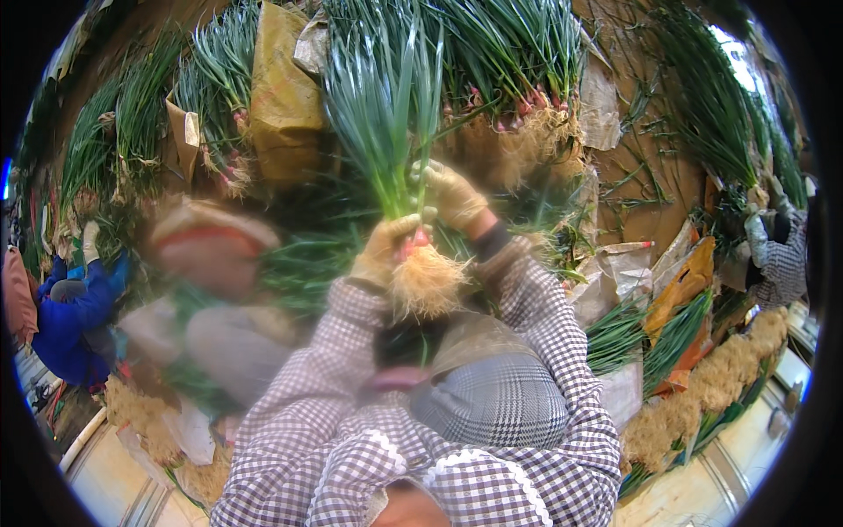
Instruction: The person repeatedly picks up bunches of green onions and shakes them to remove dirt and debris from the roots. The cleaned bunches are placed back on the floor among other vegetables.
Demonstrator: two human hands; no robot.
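Note:
My left hand [385,247], in a pale glove, is closed around a bunch of green onions [385,178] just above its reddish bulbs. Long green leaves rise away from me, while a tuft of pale roots [429,280] hangs toward my lap. Slightly above and to the right, my gloved right hand [454,194] has its fingers pinched on a thin stalk [428,145] along the bunch's right side. The bulbs are partly hidden by the left hand's fingers.
More onions with roots [527,112] lie in a heap ahead, beside a yellow-brown sack [286,99]. Loose leaves litter the brown floor [639,178]. Rooted bundles [705,388] line the right rear. Other people sit at far left [72,323] and far right [780,257]. The left middle is blurred.

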